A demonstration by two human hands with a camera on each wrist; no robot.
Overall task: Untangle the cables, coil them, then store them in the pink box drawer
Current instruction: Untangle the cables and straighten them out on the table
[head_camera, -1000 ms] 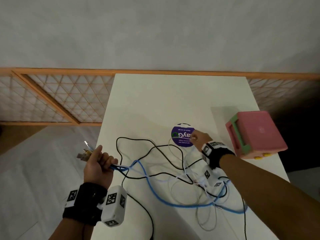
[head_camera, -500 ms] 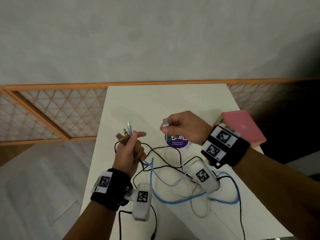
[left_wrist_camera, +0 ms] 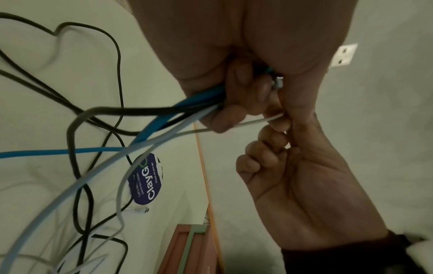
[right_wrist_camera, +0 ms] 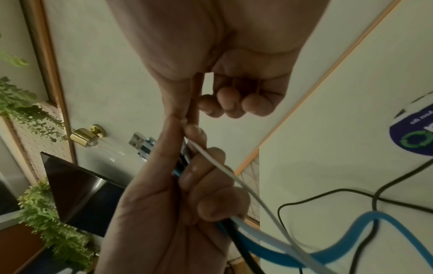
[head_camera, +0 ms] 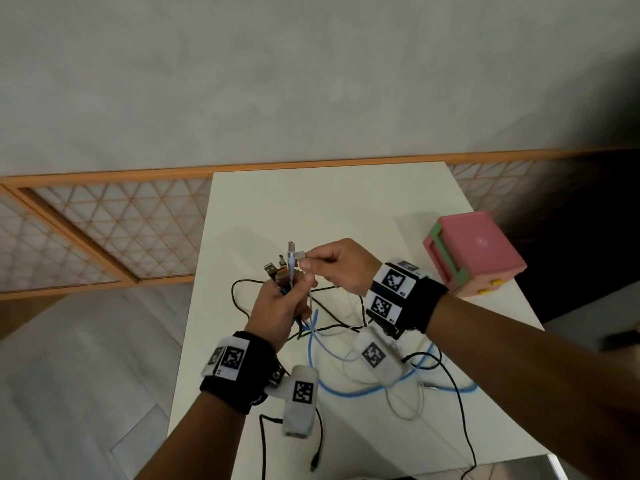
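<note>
While the left hand (head_camera: 282, 308) grips a bunch of cable plug ends and the right hand (head_camera: 341, 266) pinches a thin white cable's plug (head_camera: 300, 254) beside them, the tangled black, blue and white cables (head_camera: 363, 358) sprawl uncoiled on the white counter (head_camera: 311, 202) at centre frame, so I judge untangling barely begun, with the pink box drawer (head_camera: 474, 252) at right shut.

Left hand (right_wrist_camera: 168, 213) around cables (right_wrist_camera: 236, 228)

Cable ends (head_camera: 283, 268) inside left hand (head_camera: 277, 306): grip hides how many. Round sticker (right_wrist_camera: 414, 137) cut off at 3 o'clock, right wrist view. Black cable (head_camera: 460, 407) runs off desk (head_camera: 329, 202) edge at 5 o'clock. Pink box (left_wrist_camera: 187, 248) cropped at 6 o'clock, left wrist view; drawer state unreadable.
</note>
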